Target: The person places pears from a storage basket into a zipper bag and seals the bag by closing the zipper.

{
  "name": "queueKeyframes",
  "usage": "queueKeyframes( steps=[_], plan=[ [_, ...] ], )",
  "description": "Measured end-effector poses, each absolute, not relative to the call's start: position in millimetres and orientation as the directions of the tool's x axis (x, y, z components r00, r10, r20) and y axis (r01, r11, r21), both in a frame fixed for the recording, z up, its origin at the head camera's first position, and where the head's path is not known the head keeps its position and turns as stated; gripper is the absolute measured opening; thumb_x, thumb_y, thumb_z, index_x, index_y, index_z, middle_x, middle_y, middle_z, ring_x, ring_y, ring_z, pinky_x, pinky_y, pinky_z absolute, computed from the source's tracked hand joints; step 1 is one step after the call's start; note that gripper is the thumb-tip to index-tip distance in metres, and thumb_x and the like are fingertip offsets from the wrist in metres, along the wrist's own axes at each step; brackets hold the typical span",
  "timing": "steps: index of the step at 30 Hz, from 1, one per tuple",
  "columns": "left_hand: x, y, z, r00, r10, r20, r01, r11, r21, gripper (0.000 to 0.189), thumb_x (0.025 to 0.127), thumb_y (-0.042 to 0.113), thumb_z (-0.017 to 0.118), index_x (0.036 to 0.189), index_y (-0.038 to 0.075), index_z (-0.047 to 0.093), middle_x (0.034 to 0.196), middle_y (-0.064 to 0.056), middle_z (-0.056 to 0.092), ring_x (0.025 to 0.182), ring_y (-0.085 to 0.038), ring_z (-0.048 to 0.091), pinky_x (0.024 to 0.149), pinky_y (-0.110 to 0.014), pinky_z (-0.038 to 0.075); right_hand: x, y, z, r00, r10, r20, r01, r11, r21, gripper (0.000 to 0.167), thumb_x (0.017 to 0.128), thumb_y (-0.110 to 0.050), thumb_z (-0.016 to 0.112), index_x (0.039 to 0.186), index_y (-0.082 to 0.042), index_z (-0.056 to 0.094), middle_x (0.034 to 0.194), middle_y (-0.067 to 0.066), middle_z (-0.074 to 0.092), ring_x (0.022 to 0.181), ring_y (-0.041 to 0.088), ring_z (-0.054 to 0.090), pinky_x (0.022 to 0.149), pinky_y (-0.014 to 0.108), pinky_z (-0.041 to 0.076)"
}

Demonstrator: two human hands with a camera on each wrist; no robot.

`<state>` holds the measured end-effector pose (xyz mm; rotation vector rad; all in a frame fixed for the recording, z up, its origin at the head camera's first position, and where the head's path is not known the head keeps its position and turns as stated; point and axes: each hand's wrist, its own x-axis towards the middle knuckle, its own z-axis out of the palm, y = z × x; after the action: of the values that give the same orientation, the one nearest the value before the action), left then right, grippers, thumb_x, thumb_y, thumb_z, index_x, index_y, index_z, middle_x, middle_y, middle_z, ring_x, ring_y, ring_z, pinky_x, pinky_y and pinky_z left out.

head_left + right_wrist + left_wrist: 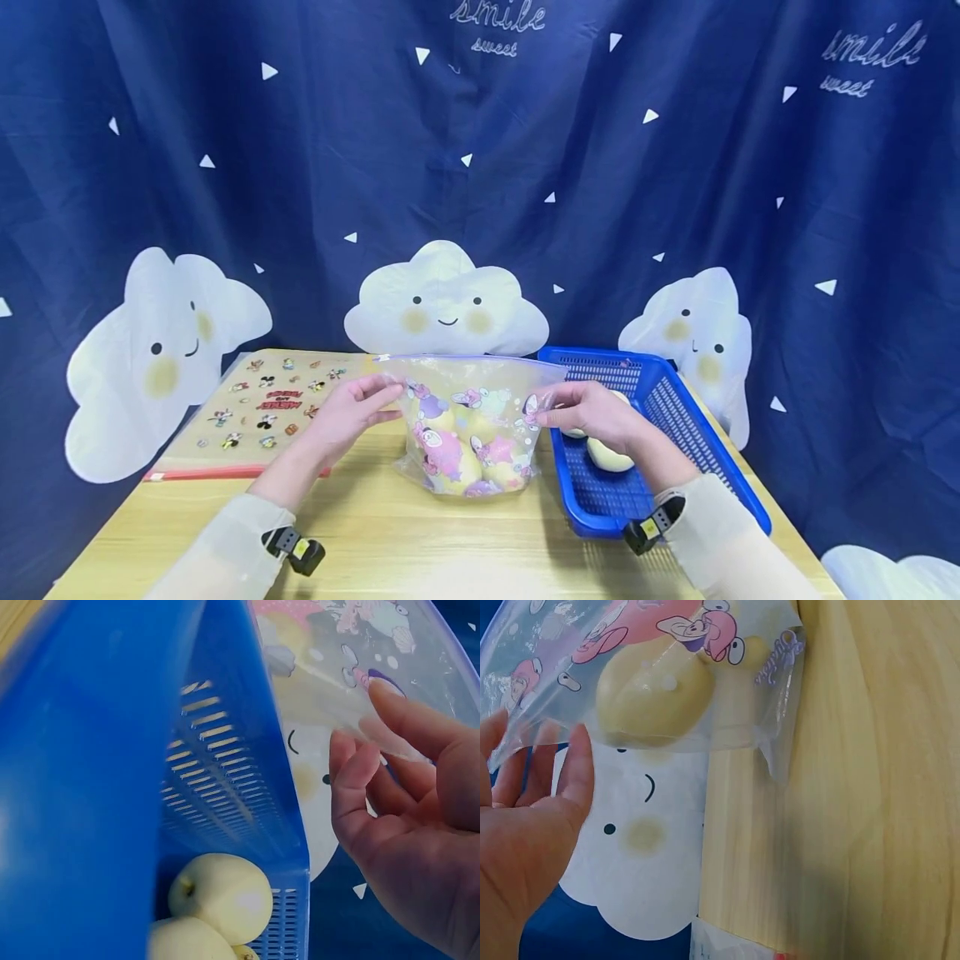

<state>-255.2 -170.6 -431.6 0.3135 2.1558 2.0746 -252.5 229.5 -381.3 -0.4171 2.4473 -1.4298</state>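
Observation:
A clear zip bag point(480, 417) with pink and purple cartoon prints stands upright on the table, its purple zip edge at the top. Several pale yellow, round fruits point(656, 694) show through the plastic. My left hand point(360, 412) pinches the bag's left side near the top; in the left wrist view its fingers lie at the plastic. On the opposite side, my right hand point(592, 412) pinches the bag's right edge between thumb and fingers, as the right wrist view point(405, 787) also shows. That hand is above the left rim of a blue basket point(663, 396).
Inside the basket lie pale yellow fruits point(221, 898), one with a stem. A flat printed bag point(258, 408) with a red zip edge lies at the back left of the wooden table point(420, 542). Behind hangs a dark blue curtain point(465, 200) with white clouds.

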Motion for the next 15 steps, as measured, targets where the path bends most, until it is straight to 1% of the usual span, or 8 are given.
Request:
queueKeyframes(
  steps=[2,4,6,8,10,12,15],
  plan=[
    [-254.8,-170.3,-433.0,-0.973,0.228,0.042,0.056,0.055,0.997,0.032,0.11,0.023,0.069,0.128,-0.004,0.069,0.126,-0.002,0.073,0.116,-0.009,0.071,0.105,-0.034,0.063,-253.2,230.0,-382.9,-0.916,-0.391,-0.089,-0.111,0.461,-0.88,0.031,0.097,-0.025,0.085,0.122,-0.007,0.081,0.127,0.008,0.08,0.116,0.02,0.072,0.102,0.035,0.06],
    [-254.4,-169.2,-433.6,-0.976,0.214,0.035,0.055,0.09,0.994,0.037,0.11,0.025,0.07,0.13,-0.005,0.07,0.132,-0.008,0.074,0.119,-0.011,0.071,0.106,-0.036,0.063,-253.6,230.3,-384.5,-0.917,-0.389,-0.091,-0.109,0.463,-0.88,0.031,0.099,-0.024,0.084,0.124,-0.006,0.08,0.123,0.008,0.082,0.113,0.019,0.074,0.103,0.038,0.061],
    [-254.6,-167.0,-433.4,-0.98,0.198,0.024,0.047,0.113,0.992,0.043,0.11,0.029,0.07,0.135,-0.005,0.069,0.139,-0.013,0.073,0.126,-0.015,0.07,0.109,-0.039,0.062,-253.7,230.1,-385.1,-0.923,-0.373,-0.095,-0.104,0.478,-0.872,0.03,0.1,-0.024,0.083,0.124,-0.007,0.081,0.118,0.008,0.083,0.109,0.018,0.075,0.1,0.039,0.061],
    [-255.7,-164.9,-432.3,-0.984,0.179,0.011,0.036,0.137,0.99,0.046,0.11,0.033,0.069,0.138,-0.003,0.069,0.145,-0.015,0.071,0.132,-0.019,0.068,0.112,-0.043,0.06,-254.0,229.0,-384.2,-0.934,-0.346,-0.091,-0.099,0.495,-0.863,0.026,0.101,-0.024,0.081,0.12,-0.007,0.082,0.116,0.006,0.083,0.105,0.019,0.072,0.095,0.039,0.061],
    [-257.9,-162.8,-429.7,-0.987,0.158,-0.006,0.019,0.15,0.988,0.046,0.11,0.035,0.068,0.139,-0.001,0.07,0.145,-0.013,0.071,0.134,-0.022,0.066,0.115,-0.046,0.057,-255.5,227.4,-382.1,-0.946,-0.312,-0.083,-0.095,0.515,-0.852,0.022,0.102,-0.024,0.08,0.115,-0.007,0.083,0.112,0.006,0.081,0.102,0.022,0.069,0.088,0.037,0.057],
    [-262.7,-161.2,-426.2,-0.99,0.136,-0.023,-0.003,0.148,0.989,0.044,0.111,0.036,0.067,0.138,0.001,0.071,0.139,-0.009,0.074,0.132,-0.022,0.066,0.117,-0.048,0.055,-259.0,225.8,-379.2,-0.958,-0.277,-0.077,-0.083,0.524,-0.848,0.021,0.103,-0.024,0.078,0.113,-0.006,0.083,0.11,0.007,0.079,0.101,0.026,0.069,0.082,0.037,0.055],
    [-275.2,-158.7,-417.4,-0.993,0.109,-0.033,-0.019,0.129,0.992,0.042,0.112,0.035,0.064,0.137,0.002,0.071,0.128,-0.003,0.076,0.124,-0.019,0.068,0.119,-0.051,0.053,-268.8,223.7,-373.0,-0.969,-0.232,-0.083,-0.054,0.526,-0.849,0.023,0.106,-0.027,0.074,0.115,-0.006,0.081,0.11,0.007,0.078,0.105,0.029,0.071,0.08,0.038,0.053]
  ],
)
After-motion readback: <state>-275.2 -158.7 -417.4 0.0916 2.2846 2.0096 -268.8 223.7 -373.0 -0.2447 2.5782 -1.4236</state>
